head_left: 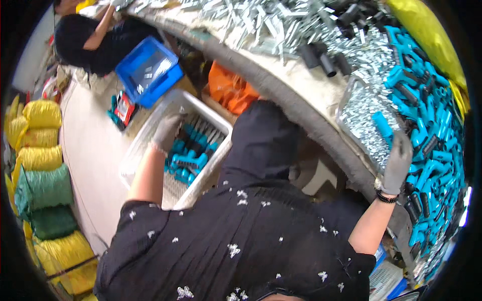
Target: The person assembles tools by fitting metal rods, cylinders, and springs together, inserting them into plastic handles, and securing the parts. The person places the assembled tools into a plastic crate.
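Rightward, the grey-gloved right hand (396, 163) is partly closed, its fingers and thumb gathered about the lower end of a turquoise piece (382, 124), which projects beyond the fingertips above a heap of small, shiny metal parts (364, 113). The left hand (168, 131), likewise gloved, reaches down into a white crate (210, 113); its fingers are bent and blurred, and whether they grip anything cannot be told.

As to handling, the turquoise piece appears to be moulded plastic, probably light, stiff and not easily broken; its smooth surface may slip a little against a glove. A pinch around the straight barrel would seem the surest hold, since the rounded form offers few flat faces.

Below and beside the left hand, turquoise-and-black parts (188, 160) lie inside the crate. Near the right hand, a broad pile of turquoise parts (442, 170) covers the right side of the table (321, 95). Farther out on it are black cylinders (327, 65) and loose metal strips (261, 25). Beyond the crate stand a blue bin (158, 89) and an orange bag (228, 88); yellow sacks (42, 114) line the far left.
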A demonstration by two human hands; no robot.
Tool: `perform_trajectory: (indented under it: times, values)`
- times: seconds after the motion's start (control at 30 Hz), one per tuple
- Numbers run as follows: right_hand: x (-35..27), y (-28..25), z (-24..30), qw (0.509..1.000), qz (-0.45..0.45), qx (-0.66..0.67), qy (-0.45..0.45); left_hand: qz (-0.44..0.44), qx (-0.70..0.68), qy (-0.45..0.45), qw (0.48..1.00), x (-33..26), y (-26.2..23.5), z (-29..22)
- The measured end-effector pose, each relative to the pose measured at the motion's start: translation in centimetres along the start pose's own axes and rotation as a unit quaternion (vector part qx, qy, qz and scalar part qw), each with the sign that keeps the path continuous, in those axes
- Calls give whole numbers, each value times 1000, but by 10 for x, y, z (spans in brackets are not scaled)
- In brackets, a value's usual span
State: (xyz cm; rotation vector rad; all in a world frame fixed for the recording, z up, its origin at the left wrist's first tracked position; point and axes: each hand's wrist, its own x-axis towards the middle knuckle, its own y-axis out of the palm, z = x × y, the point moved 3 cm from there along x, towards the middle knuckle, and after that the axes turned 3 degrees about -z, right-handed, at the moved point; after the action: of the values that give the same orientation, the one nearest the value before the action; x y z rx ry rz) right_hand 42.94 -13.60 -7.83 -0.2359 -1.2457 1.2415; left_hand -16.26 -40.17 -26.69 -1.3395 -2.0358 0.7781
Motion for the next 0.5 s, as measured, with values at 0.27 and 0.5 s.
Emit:
perform_trajectory:
  times: [0.27, 0.5]
  values:
    - [-42, -55, 58, 981, -170, -57, 72, -93, -215, -440, 867, -40, 48, 104]
    - [-72, -38, 13, 972, -214, -98, 21, -117, -286, -456, 835, -58, 77, 116]
